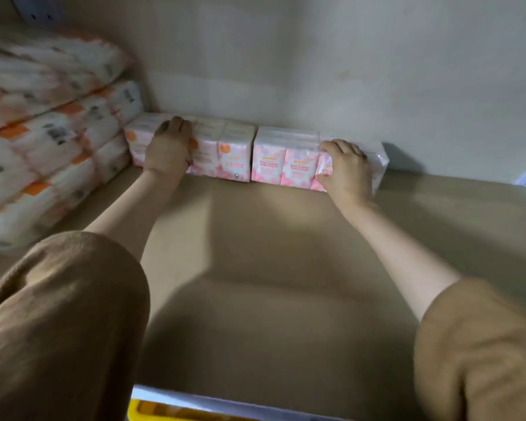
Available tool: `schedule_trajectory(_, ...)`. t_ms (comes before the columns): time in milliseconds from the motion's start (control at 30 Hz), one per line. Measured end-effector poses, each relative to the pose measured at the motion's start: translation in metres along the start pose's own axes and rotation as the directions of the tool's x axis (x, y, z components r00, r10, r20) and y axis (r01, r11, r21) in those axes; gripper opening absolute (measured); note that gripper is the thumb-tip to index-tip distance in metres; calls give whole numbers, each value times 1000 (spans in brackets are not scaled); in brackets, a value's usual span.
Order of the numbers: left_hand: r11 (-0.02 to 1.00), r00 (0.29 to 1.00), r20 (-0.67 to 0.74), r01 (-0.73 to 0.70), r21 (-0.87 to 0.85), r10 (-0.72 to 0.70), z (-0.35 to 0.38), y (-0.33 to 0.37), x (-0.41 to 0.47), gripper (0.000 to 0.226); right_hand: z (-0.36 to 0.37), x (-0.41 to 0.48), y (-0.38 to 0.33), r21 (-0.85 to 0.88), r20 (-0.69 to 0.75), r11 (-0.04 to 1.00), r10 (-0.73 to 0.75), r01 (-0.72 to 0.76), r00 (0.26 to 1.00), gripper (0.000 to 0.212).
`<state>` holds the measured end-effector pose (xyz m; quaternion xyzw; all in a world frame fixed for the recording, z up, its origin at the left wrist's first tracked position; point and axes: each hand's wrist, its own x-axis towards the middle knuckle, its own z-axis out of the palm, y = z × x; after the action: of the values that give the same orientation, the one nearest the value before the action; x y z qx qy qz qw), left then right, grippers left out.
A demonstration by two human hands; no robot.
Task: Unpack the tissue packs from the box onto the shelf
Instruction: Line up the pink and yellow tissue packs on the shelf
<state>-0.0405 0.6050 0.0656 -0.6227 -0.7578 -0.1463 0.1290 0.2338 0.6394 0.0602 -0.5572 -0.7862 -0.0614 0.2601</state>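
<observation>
The left hand (167, 147) lies over the left tissue pack (222, 153), palm on its pink front and fingers curled over its top edge towards the back wall (346, 71). The right hand (345, 168) grips the right tissue pack (286, 159) in much the same way: fingers hooked over the top and the thumb on the printed front. Neither hand is spread flat. Each has hold of its own bundle.

Both bundles stand upright on the shelf (271, 238), in a row right up against the back wall with their labels facing away from it. There is a narrow gap between the two. Whether their backs actually touch the wall cannot be told from here.

At the left end of the back wall, a stack of larger packs (52, 132) is piled several layers high, just beside the left tissue pack. The brown sleeves (61, 329) fill the near corners, well away from the wall. At the shelf's front lip, farthest from the wall, a yellow object (152, 410) peeks in; it is too cropped to name.

On progress, two pink bundles look placed or nearly so, and the hands seem to be squaring them against the wall. Most of the board in front of the wall and to its right is bare, so there is plenty of room. The box is out of sight, so how many packs are left to unpack cannot be judged.
</observation>
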Motion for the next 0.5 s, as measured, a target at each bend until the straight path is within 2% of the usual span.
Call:
schedule_trajectory(300, 999, 998, -50, 30, -23, -31, 16, -5, 22, 48, 13, 24, 0, -8, 0, 1000, 7, -7, 1000, 47)
schedule_trajectory(500, 996, 999, 30, 36, -77, -33, 2, -6, 17, 52, 7, 24, -4, -38, 24, 999, 8, -7, 1000, 47)
